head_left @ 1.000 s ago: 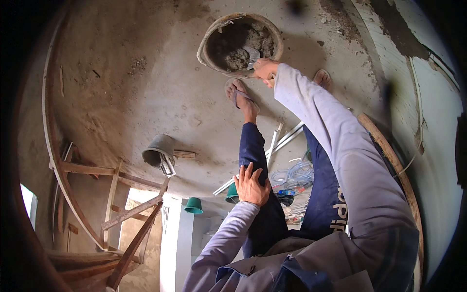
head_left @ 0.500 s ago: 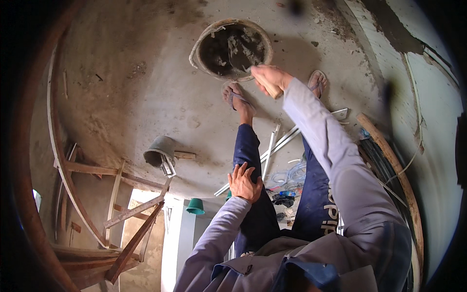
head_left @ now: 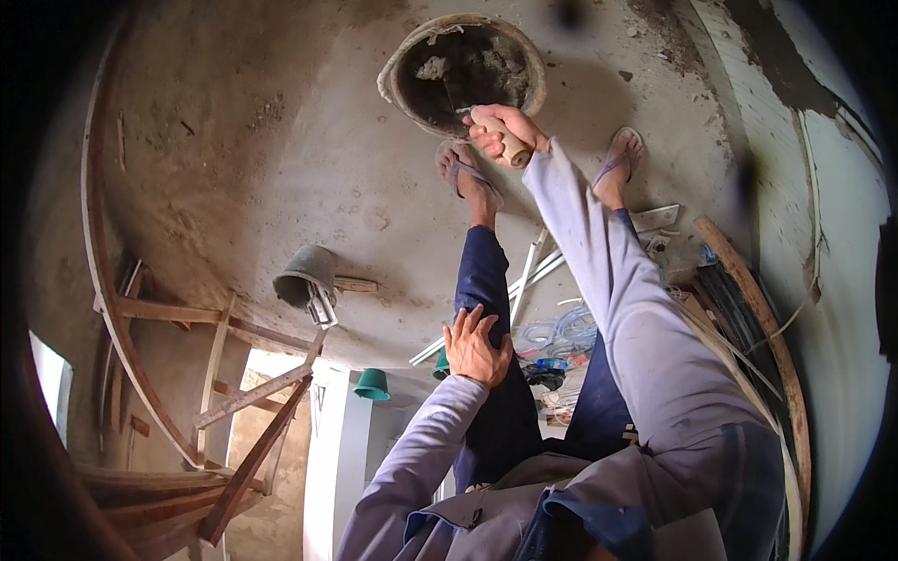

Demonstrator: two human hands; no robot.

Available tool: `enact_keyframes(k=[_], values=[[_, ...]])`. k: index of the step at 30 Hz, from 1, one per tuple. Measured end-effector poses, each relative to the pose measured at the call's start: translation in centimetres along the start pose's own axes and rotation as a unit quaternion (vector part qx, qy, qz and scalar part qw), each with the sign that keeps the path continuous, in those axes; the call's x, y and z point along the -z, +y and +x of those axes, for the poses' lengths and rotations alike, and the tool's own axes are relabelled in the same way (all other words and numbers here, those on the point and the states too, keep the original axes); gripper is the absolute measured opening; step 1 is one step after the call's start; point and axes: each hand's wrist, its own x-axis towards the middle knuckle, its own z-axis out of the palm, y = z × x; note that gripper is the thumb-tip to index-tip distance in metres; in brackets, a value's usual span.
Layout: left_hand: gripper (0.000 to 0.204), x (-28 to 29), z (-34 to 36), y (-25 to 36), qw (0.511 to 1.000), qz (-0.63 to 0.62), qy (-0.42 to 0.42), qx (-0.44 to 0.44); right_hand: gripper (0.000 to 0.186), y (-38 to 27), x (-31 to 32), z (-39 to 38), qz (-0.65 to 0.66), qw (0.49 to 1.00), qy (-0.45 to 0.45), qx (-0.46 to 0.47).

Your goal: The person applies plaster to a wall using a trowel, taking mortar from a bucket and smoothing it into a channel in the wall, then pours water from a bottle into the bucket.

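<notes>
A round bucket [head_left: 540, 84] of wet grey mortar [head_left: 500, 82] stands on the floor ahead of my feet. Over its near rim my right hand [head_left: 505, 129] is wrapped round the wooden handle of a trowel [head_left: 511, 150]. The blade reaches down into the bucket, where the mortar makes it hard to make out. My left hand [head_left: 477, 350] lies flat on my left knee, fingers spread, holding nothing.
On the left, a grey bucket [head_left: 307, 273] lies tipped beside wooden framing [head_left: 245, 402]. White strips [head_left: 535, 271] and clear tubing [head_left: 575, 323] lie by my legs. Wooden poles [head_left: 762, 309] lean along the right wall. A green bucket [head_left: 371, 383] is behind me at left.
My right hand has shifted slightly left and turned, with the trowel handle now tilting more toward me. The mortar in the bucket has been moved about. My left hand stays on the knee.
</notes>
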Motion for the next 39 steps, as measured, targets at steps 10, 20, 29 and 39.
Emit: enact_keyframes(k=[10, 20, 29, 39], values=[[0.044, -0.6, -0.2, -0.7, 1.0, -0.007, 0.003, 0.0, 0.034, 2.2, -4.5, -1.7, -0.734, 0.588, 0.311, 0.136], [0.047, -1.1, -0.7, -1.5, 1.0, -0.021, -0.011, 0.01, 0.022, -3.6, -3.0, -0.1, -0.977, 0.146, 0.023, -0.155], [0.046, -0.7, -0.5, -1.2, 0.999, -0.027, -0.009, -0.019, 0.034, -2.9, -3.6, 3.4, -0.966, 0.219, 0.12, -0.068], [0.043, -0.8, -0.3, -1.7, 1.0, -0.021, 0.002, -0.009, 0.03, -3.2, -6.6, 0.8, -0.948, 0.12, 0.185, -0.228]])
